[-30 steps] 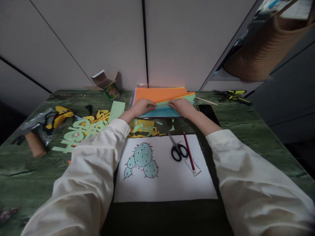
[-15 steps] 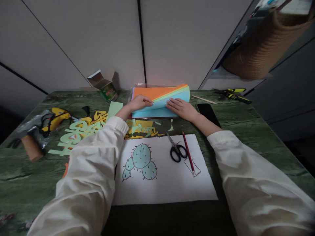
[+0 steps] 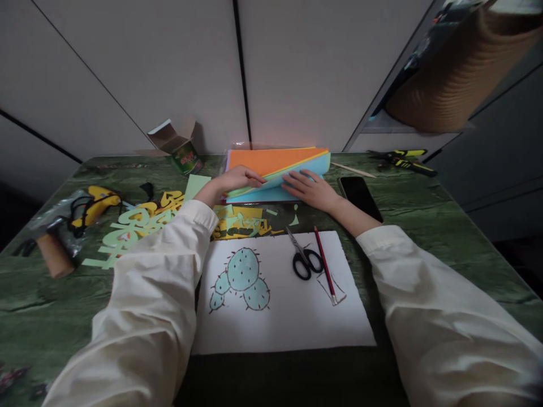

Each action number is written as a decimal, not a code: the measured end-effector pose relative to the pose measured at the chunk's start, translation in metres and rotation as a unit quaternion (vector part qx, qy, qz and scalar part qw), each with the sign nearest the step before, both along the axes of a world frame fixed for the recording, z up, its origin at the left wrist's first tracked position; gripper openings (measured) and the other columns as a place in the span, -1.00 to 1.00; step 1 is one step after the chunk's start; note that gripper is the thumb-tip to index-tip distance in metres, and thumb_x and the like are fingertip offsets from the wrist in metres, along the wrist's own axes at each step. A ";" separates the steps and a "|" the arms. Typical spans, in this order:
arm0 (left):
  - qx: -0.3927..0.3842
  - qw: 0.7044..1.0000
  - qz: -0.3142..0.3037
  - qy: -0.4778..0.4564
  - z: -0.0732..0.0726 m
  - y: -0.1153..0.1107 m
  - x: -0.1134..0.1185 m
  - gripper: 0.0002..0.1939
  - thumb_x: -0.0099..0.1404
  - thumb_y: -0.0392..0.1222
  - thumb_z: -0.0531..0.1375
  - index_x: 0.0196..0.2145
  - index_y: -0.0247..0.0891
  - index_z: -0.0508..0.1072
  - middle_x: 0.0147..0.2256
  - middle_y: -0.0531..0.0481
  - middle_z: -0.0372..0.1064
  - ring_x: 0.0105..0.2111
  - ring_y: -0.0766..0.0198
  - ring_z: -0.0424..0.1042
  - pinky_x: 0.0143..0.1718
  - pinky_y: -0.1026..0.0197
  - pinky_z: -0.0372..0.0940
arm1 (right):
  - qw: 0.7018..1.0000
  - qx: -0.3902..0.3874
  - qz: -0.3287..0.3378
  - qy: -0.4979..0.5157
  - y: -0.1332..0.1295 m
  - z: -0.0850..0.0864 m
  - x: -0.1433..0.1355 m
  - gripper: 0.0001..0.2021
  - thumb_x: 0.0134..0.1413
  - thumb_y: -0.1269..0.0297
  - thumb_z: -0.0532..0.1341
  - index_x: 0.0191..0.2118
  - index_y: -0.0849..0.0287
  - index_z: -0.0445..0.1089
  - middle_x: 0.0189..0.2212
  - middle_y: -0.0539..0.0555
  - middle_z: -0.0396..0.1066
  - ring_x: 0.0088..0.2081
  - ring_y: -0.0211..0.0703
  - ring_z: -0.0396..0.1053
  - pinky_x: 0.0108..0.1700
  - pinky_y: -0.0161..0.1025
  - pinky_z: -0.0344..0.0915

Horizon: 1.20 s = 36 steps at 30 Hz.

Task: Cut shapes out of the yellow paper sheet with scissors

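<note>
Coloured sheets (image 3: 271, 160) lie in a stack at the table's back, orange on top at the rear and blue at the front. My left hand (image 3: 241, 178) is closed on the lifted edges of the sheets. Fingers spread, my right hand (image 3: 311, 189) lies flat on the blue sheet. In front is a white paper (image 3: 292, 325) with a green cactus drawing (image 3: 243, 269). Black-handled scissors (image 3: 306, 261) and a red pencil (image 3: 324, 265) rest on its right part.
Yellow and green paper cut-outs (image 3: 138, 220), a yellow glue gun (image 3: 99, 204) and a hammer (image 3: 55, 254) are at the left. An opened box (image 3: 184, 155) stands behind. Right of the sheets are a phone (image 3: 360, 198), a wooden stick (image 3: 353, 169) and yellow-black pliers (image 3: 409, 163).
The lifted sheets' edges have shifted, and more of the orange sheet shows. My right hand has moved slightly left. The left hand stays at nearly the same place.
</note>
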State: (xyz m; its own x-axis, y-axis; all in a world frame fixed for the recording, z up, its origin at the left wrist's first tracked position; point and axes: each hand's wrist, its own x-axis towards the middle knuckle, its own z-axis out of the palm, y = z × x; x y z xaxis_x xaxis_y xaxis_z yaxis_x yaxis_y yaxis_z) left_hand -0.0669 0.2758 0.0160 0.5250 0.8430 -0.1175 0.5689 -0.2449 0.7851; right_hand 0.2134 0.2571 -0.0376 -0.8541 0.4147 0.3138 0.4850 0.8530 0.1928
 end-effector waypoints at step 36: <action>0.079 0.996 0.040 0.025 -0.011 0.008 -0.004 -0.68 0.11 -0.12 0.19 -0.20 -0.28 0.54 -0.40 0.01 0.45 -0.48 0.38 0.23 -0.40 0.31 0.11 | 0.996 0.071 0.043 0.031 0.018 -0.002 -0.008 -0.58 0.23 0.50 -0.08 0.20 0.26 0.06 0.13 0.22 0.21 0.20 -0.07 0.06 0.14 0.05 0.07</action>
State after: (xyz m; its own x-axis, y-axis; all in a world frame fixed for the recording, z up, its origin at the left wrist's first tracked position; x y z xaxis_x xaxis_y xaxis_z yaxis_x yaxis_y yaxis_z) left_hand -0.0710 0.2843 0.0045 0.4526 0.8917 -0.0050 0.6293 -0.3154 0.7103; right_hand 0.2054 0.2746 -0.0399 -0.8617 0.2893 0.4168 0.4267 0.8577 0.2869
